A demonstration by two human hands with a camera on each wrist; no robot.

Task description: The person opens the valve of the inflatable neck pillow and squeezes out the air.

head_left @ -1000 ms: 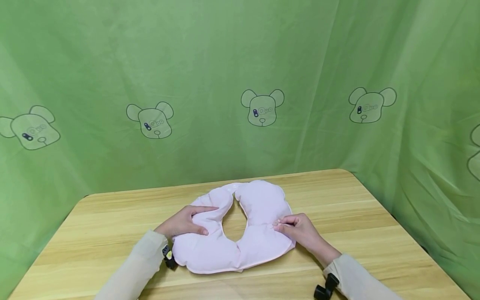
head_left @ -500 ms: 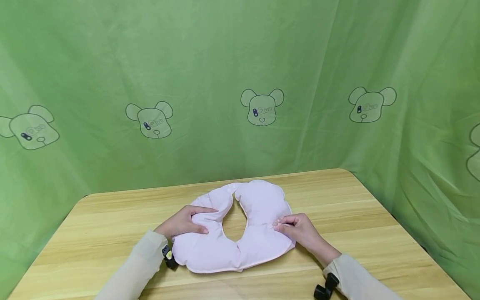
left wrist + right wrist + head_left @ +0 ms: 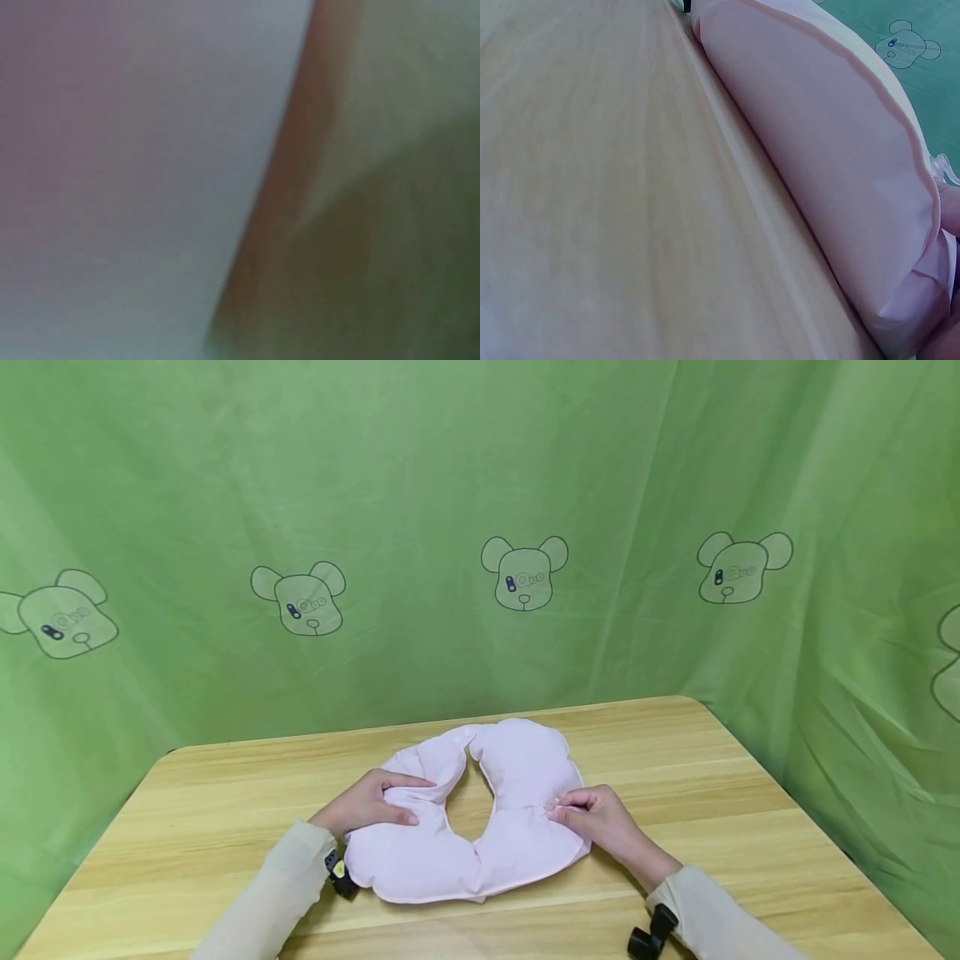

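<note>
Pink pillow [image 3: 480,827] lies on the worktop [image 3: 712,777], unmoved over the last second. Left hand [image 3: 367,803] still grips its left arm with curled fingers; right hand [image 3: 600,822] pinches its right edge. Nothing has changed, so the hold looks settled.

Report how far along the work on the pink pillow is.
Done: the U-shaped pink pillow lies flat on the wooden table. In hand: the left hand grips its left arm, and the right hand pinches its right edge. Left: no fold or lift shows yet.
</note>
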